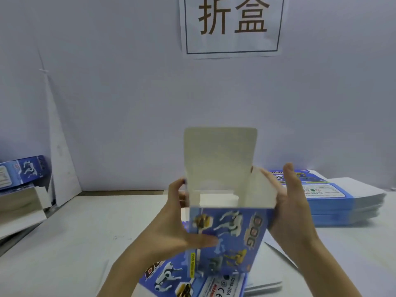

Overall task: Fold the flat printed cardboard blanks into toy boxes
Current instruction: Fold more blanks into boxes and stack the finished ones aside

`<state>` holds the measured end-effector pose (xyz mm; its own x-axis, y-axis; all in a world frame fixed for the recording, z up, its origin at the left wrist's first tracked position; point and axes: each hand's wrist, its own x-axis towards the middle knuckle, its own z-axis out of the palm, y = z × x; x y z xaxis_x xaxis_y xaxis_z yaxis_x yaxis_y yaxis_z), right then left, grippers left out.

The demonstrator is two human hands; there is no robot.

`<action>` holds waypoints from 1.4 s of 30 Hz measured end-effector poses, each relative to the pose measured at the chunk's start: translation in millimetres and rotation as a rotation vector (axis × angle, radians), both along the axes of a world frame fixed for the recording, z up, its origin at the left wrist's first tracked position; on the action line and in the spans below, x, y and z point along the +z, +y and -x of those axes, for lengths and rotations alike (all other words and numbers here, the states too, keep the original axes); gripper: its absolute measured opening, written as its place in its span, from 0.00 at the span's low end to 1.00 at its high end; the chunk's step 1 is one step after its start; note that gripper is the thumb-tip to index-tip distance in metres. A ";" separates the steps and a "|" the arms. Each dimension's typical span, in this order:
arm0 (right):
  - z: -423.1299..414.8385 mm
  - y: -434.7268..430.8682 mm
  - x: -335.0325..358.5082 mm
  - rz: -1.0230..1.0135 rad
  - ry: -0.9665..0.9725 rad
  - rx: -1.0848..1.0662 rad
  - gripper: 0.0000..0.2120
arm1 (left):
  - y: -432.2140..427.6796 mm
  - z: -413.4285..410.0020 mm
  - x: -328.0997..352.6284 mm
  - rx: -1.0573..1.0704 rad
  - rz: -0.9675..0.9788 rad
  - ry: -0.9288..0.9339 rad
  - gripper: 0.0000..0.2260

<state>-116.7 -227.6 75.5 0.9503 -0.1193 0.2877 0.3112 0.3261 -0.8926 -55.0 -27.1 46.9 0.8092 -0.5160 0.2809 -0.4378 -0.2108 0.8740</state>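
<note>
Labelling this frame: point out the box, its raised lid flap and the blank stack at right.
box (235, 232), head view, printed front panel
raised lid flap (220, 155), head view, white inner face
blank stack (330, 207), head view, blue front edge

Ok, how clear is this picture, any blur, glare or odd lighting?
Head view: the box print, left hand and right hand are softened by motion blur; the wall sign reads sharper; light is flat and bluish, with no glare on the box and only faint shadows; the right stack is soft too.

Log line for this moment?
left hand: grips box | right hand: presses box side | lid: open, upright | blanks: stacked right
</note>
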 end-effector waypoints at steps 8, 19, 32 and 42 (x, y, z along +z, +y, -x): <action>-16.7 1.3 -19.7 -0.049 0.042 0.067 0.15 | -9.9 -11.3 -22.1 0.060 0.142 0.064 0.41; -30.7 -6.9 -36.2 -0.135 0.112 0.071 0.21 | -11.6 -14.5 -25.4 0.091 0.116 0.106 0.43; -38.9 -11.4 -71.8 -0.030 0.226 0.004 0.21 | -14.4 -25.4 -41.7 0.064 0.198 0.134 0.36; -17.1 -9.0 -58.2 0.707 -0.496 -0.695 0.17 | -10.8 -23.8 -37.6 0.070 0.168 0.112 0.38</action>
